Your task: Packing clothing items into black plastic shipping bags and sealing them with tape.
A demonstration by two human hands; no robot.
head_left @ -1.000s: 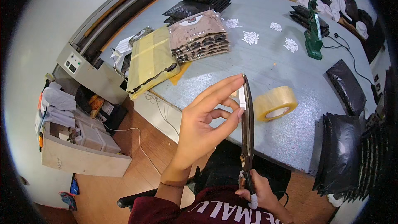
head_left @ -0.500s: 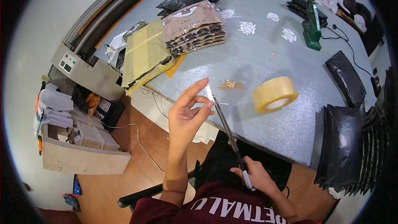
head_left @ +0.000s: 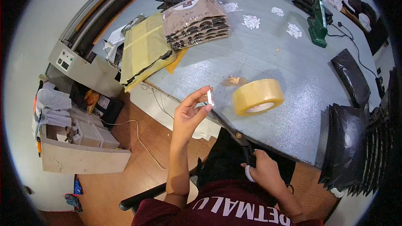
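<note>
A small white strip (head_left: pixel 210 97), which looks like a fabric label, is pinched upright between the thumb and fingers of my left hand (head_left: pixel 188 115), above the table's near edge. My right hand (head_left: pixel 268 170) grips the handles of long dark scissors (head_left: pixel 239 136) with pale wrapping on a handle. Their blades point up and left, with the tips close below the strip. A wide roll of clear yellowish tape (head_left: pixel 258 97) lies right of my left hand. Beside it are torn brown scraps (head_left: pixel 235 80) on the grey-blue table (head_left: pixel 289 121).
Bagged brown shirts (head_left: pixel 192 21) and a yellow-wrapped parcel (head_left: pixel 146 50) lie at the far left. Piles of white strips (head_left: pixel 251 22) dot the back. A green hand press (head_left: pixel 318 25) stands at the far right. Black packages (head_left: pixel 345 142) line the right edge.
The tape roll sits further left, nearer my left hand. That hand is slightly lower, and the strip has turned. My right hand has shifted up a little with the scissors.
</note>
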